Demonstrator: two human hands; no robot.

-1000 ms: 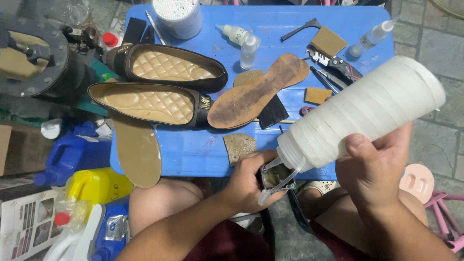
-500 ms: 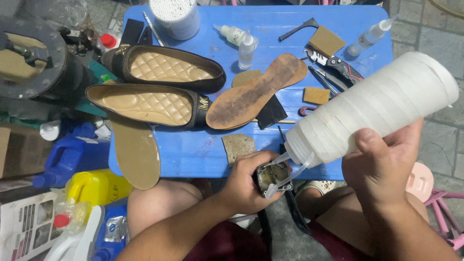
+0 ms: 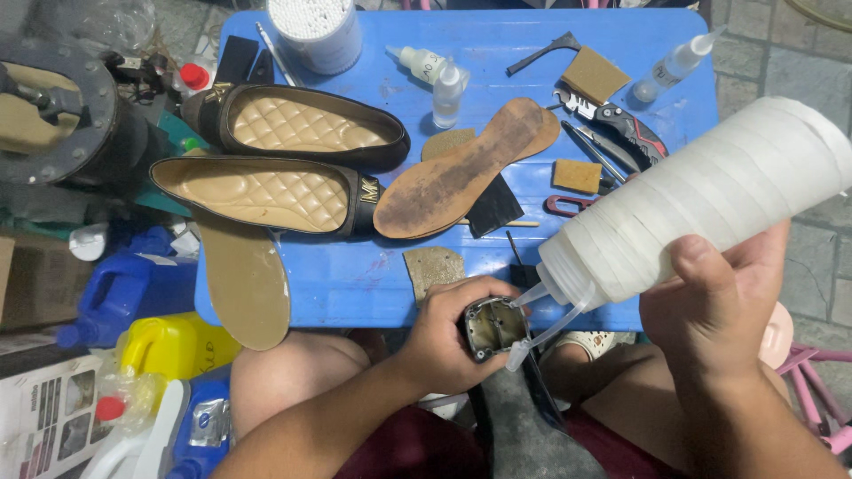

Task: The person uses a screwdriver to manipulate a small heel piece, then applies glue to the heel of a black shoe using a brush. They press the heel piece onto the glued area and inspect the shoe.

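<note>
Item: we tilt the white squeeze bottle (image 3: 701,204), right hand (image 3: 719,310) fingers wrapped round it, nozzle just over the heel piece (image 3: 495,326) gripped by left hand (image 3: 448,333) fingers, below the bench (image 3: 355,275) front edge. Squeeze gently, steadily.

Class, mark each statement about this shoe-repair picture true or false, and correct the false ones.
1. The right hand holds a large white squeeze bottle. True.
2. The bottle's nozzle points at the small piece in the left hand. True.
3. The two quilted shoes lie on the ground. False: they lie on the blue table.
4. The worn loose sole is in the left hand's grip. False: it rests on the table.
</note>
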